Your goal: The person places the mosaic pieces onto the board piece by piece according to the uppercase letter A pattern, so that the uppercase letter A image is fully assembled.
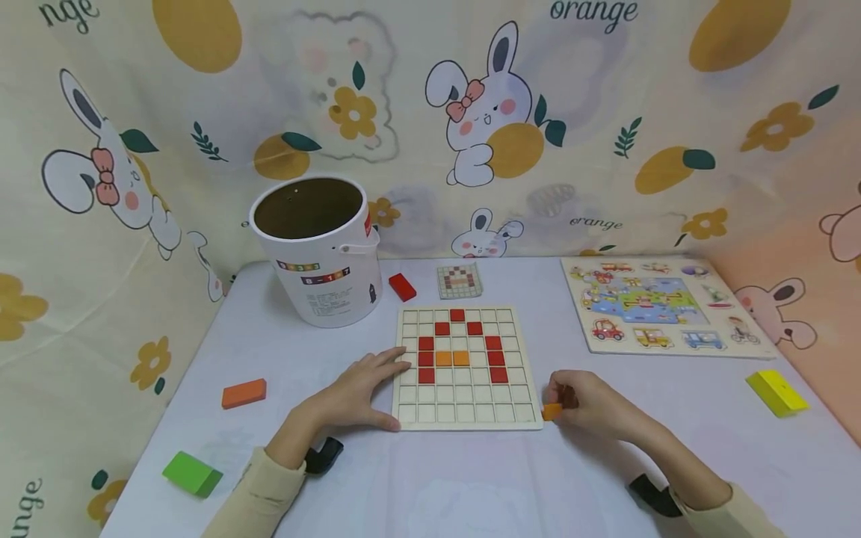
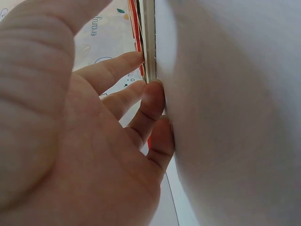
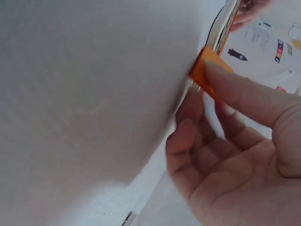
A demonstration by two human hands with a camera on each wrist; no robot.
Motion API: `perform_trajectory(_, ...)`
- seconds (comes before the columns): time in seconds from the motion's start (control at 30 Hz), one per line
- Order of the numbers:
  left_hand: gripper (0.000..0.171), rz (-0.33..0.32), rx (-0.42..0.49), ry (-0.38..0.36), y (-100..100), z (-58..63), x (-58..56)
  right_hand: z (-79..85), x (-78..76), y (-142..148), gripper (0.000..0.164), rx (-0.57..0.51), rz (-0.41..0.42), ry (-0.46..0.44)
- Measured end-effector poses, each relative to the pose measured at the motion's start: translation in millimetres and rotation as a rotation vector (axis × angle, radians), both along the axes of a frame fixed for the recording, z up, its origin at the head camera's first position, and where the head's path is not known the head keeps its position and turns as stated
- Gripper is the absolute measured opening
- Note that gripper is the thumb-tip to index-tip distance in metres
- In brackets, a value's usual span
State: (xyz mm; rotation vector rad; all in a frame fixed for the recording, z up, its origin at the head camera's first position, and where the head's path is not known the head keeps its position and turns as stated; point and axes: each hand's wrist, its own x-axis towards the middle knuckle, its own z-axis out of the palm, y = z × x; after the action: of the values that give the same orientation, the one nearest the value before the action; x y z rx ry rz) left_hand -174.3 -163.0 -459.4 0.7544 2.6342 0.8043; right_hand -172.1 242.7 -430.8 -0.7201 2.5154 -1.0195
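A cream grid board (image 1: 471,411) lies flat on the table, with red tiles (image 1: 457,315) set in a peaked outline and two orange tiles (image 1: 444,359) side by side inside it. My left hand (image 1: 356,388) rests at the board's left edge, its fingers fairly straight on the side and the thumb by the near left corner. Just off the board's near right corner, my right hand (image 1: 588,403) pinches a small orange square tile (image 3: 205,70) between thumb and fingers. In the left wrist view the left fingertips (image 2: 153,96) are against the board's edge.
Behind the board are a small pattern card (image 1: 460,282), a red block (image 1: 402,287) and a white bucket (image 1: 329,291). A picture puzzle (image 1: 679,340) lies at the back right, with a yellow block (image 1: 776,393) nearby. Orange (image 1: 244,394) and green (image 1: 192,474) blocks lie left.
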Motion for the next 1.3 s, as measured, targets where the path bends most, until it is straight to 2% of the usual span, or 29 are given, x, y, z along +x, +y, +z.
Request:
perform_trajectory(0.17,0.094,-0.002,0.001,0.005,-1,-0.5,-1.3,4.6,-13.6,-4,0.022,-0.053,0.026,0.008)
perform_trajectory(0.37,0.095,0.000,-0.005,-0.001,-2,-1.1,-1.3,8.2,-41.3,-28,0.014,-0.115,0.043,0.012)
perform_trajectory(0.53,0.095,0.001,-0.003,0.000,-3,-1.3,-0.7,6.4,-64.3,-59,0.014,-0.109,0.021,0.056)
perform_trajectory(0.67,0.095,0.002,0.001,0.002,-2,-2.1,-0.7,3.7,-75.2,-79,0.009,-0.075,-0.001,0.077)
perform_trajectory(0.8,0.096,-0.002,0.012,0.005,-2,-2.9,-1.1,2.3,-78.1,-91,0.005,-0.041,-0.039,0.070)
perform_trajectory(1.0,0.095,-0.007,-0.001,0.009,-3,-4.0,-2.4,0.5,-73.8,-96,0.005,0.031,-0.115,0.083)
perform_trajectory(1.1,0.095,-0.009,0.003,0.011,-3,-4.2,-2.6,0.4,-71.6,-97,0.005,0.053,-0.123,0.114)
perform_trajectory(1.3,0.095,-0.007,-0.001,0.006,-3,-3.5,-2.8,-1.8,-69.9,-96,0.006,0.131,-0.100,0.232)
